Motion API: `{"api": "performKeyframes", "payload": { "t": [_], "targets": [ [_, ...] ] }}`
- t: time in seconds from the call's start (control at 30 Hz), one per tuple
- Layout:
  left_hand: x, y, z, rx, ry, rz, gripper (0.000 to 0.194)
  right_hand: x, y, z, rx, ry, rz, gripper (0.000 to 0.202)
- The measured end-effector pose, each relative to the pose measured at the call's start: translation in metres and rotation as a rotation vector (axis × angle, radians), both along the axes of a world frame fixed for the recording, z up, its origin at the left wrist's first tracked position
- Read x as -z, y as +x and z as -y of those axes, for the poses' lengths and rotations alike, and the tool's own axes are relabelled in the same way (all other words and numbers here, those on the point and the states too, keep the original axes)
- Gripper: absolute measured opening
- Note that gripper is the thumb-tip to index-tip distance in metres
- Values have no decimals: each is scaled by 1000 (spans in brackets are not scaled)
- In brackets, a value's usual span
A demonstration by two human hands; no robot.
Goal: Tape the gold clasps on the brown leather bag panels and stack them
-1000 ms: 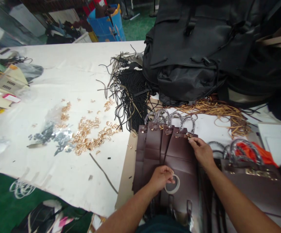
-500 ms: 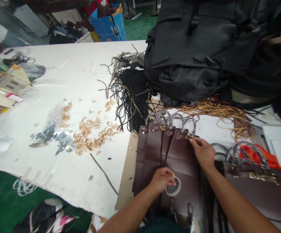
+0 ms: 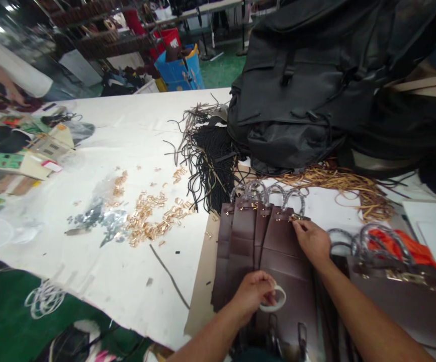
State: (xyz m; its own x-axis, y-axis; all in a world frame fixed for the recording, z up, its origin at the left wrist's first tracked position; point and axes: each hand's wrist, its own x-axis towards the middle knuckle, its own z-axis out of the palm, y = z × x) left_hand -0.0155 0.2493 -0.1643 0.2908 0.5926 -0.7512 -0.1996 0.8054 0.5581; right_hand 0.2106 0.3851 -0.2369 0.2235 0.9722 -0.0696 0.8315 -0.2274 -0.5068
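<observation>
left hand (image 3: 253,295): curled around a small white tape roll (image 3: 274,299), fingers pinching its ring, resting on the lower part of the top brown panel

right hand (image 3: 311,242): fingertips pressed down at the top right corner of that same panel, right by the gold clasp (image 3: 295,217); hand's mostly flat, not gripping anything as far as I can see

brown leather panels (image 3: 257,251): a fanned stack of dark brown bag pieces, overlapping, each with a plastic-wrapped handle loop at the top. They sit on a tan board (image 3: 202,281) at the near edge of the white table (image 3: 127,130)

more bag pieces (image 3: 402,296): off to the right, same brown, wrapped handles plus something orange (image 3: 410,246) behind

gold hardware (image 3: 153,221): loose pile scattered left of the panels, with some silvery bits (image 3: 97,221) further left

black cords (image 3: 210,156): bundle just behind the panels, tan cords (image 3: 338,183) beside them

black backpack (image 3: 308,85): big, piled at the back right

far left: boxes and clutter (image 3: 32,156), another person's sleeve (image 3: 10,70) at the corner
</observation>
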Motion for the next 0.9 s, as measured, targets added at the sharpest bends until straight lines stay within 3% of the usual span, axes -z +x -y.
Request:
{"api": "performKeyframes", "payload": {
  "t": [0.1,0.2,0.3,0.37,0.43,0.5,0.6,0.67,0.73,0.83,0.9],
  "targets": [
    [-35,-9,10,51,90,8,35,-13,-1,15,-10,102,-33,33],
    [-74,-16,20,159,228,-67,32,-39,-13,34,-91,278,-111,30],
    [-102,-19,31,231,380,-148,31,-69,-46,49,-235,402,-160,25],
    [-112,-18,37,249,466,-178,34,-84,-80,57,-355,417,-171,22],
    [-117,-18,42,239,529,-207,41,-87,-115,63,-469,356,-193,22],
    [-119,-20,46,213,550,-266,45,-80,-144,68,-558,227,-250,24],
    [-123,-27,47,153,539,-372,43,-61,-159,77,-594,14,-373,26],
    [-124,-32,46,105,529,-381,43,-54,-148,82,-503,-74,-479,37],
    [-122,-35,43,56,522,-398,43,-59,-126,87,-339,-126,-609,45],
    [-115,-37,38,20,538,-495,45,-90,-87,94,-151,-200,-745,45],
    [-109,-35,33,45,568,-569,49,-118,-69,102,-189,-229,-763,42]
  ]
}}
